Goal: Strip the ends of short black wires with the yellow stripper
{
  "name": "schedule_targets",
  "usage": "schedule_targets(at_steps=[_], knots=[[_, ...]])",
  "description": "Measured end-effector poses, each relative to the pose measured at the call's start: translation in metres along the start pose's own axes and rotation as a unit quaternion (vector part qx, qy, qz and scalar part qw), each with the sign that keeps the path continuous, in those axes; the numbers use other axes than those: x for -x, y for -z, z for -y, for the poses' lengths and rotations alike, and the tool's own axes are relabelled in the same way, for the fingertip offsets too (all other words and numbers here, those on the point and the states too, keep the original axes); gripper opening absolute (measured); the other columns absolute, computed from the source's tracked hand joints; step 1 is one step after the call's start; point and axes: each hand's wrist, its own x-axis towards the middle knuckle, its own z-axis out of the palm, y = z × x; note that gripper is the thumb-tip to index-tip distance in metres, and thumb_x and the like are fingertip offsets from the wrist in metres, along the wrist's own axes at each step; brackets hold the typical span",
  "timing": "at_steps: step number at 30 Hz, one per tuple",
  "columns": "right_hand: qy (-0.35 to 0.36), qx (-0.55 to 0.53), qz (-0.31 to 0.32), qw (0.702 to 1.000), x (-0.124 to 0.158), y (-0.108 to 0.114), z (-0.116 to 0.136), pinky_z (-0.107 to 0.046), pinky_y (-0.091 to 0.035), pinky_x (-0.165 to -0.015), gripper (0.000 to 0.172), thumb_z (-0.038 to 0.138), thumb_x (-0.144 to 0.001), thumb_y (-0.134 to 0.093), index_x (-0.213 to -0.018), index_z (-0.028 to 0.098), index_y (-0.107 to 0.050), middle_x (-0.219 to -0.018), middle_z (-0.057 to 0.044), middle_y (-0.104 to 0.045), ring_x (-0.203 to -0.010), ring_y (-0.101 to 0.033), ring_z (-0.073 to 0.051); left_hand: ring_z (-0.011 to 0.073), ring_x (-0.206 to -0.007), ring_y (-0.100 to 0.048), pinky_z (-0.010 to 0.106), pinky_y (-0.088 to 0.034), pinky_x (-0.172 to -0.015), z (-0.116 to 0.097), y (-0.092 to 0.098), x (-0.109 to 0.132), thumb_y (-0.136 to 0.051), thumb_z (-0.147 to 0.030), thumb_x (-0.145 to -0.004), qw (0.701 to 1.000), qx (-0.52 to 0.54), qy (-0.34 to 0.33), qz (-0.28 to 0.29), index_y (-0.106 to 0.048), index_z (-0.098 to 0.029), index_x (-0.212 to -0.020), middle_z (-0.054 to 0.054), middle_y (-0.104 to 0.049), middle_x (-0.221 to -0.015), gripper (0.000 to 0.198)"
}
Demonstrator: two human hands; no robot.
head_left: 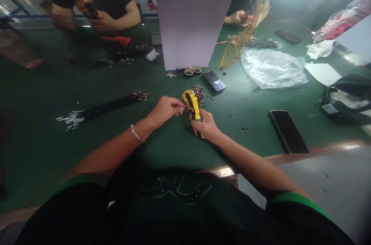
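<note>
My right hand [206, 125] is wrapped round a yellow-and-black crimping tool [191, 102], its head tilted up and away from me. Close to the left of the tool's head, my left hand [168, 110] is closed in a pinch. What its fingertips hold is too small to make out. Beneath and behind the tool lies a heap of small metal pieces [198, 92], coppery and dark. Left of my hands, a bundle of black wires [108, 108] rests on the green table, with silvery ends at left and coppery ends at right.
A keypad phone [214, 81] and two tape rolls [189, 72] lie beyond the heap, before an upright pale panel [191, 17]. At right are a smartphone [289, 132], a clear plastic bag [272, 68] and a dark cap [346, 98]. Two people work across the table.
</note>
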Motion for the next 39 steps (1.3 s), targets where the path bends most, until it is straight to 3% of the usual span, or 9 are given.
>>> schedule_targets(at_steps=[9, 22, 29, 35, 39], knots=[[0.006, 0.005, 0.007, 1.000, -0.0013, 0.0003, -0.0016, -0.020, -0.036, -0.028, 0.016, 0.018, -0.062, -0.054, -0.077, 0.019, -0.051, -0.042, 0.011, -0.048, -0.028, -0.044, -0.009, 0.0083, -0.047, -0.056, 0.022, -0.047, -0.051, -0.0056, 0.0031, -0.0010, -0.068, -0.005, -0.063, 0.997, 0.058, 0.051, 0.005, -0.071, -0.010, -0.069, 0.001, -0.065, -0.054, 0.008], [0.002, -0.009, 0.013, 1.000, -0.0054, 0.0001, -0.0008, -0.019, -0.037, -0.026, 0.018, 0.018, -0.058, -0.054, -0.076, 0.019, -0.050, -0.042, 0.011, -0.048, -0.027, -0.046, -0.010, 0.0088, -0.047, -0.055, 0.024, -0.045, -0.051, -0.0039, 0.0053, -0.0045, -0.069, -0.004, -0.063, 0.997, 0.056, 0.047, -0.002, -0.071, -0.010, -0.069, 0.001, -0.064, -0.053, 0.008], [-0.022, 0.000, 0.029, 0.999, -0.0092, 0.0015, -0.0046, -0.021, -0.042, -0.032, 0.019, 0.026, -0.063, -0.061, -0.078, 0.019, -0.049, -0.041, 0.009, -0.051, -0.031, -0.048, -0.010, 0.0083, -0.046, -0.055, 0.023, -0.045, -0.051, -0.0044, 0.0079, -0.0039, -0.069, -0.005, -0.064, 0.998, 0.050, 0.034, -0.002, -0.071, -0.010, -0.069, 0.001, -0.064, -0.053, 0.007], [0.051, 0.081, 0.010, 0.995, -0.0086, 0.0061, -0.0073, -0.022, -0.041, -0.043, 0.014, 0.027, -0.068, -0.059, -0.076, 0.017, -0.055, -0.049, 0.005, -0.056, -0.041, -0.050, -0.011, 0.0085, -0.047, -0.056, 0.023, -0.046, -0.051, -0.0015, 0.0067, -0.0043, -0.070, -0.006, -0.063, 0.997, 0.059, 0.044, 0.001, -0.070, -0.010, -0.068, 0.000, -0.064, -0.053, 0.007], [0.060, 0.101, 0.007, 0.993, -0.0076, 0.0061, -0.0073, -0.024, -0.039, -0.045, 0.014, 0.030, -0.070, -0.058, -0.076, 0.018, -0.054, -0.049, 0.004, -0.055, -0.042, -0.048, -0.011, 0.0080, -0.046, -0.055, 0.023, -0.046, -0.050, 0.0007, 0.0065, -0.0050, -0.071, -0.006, -0.063, 0.997, 0.056, 0.050, 0.004, -0.071, -0.010, -0.069, 0.000, -0.064, -0.053, 0.007]])
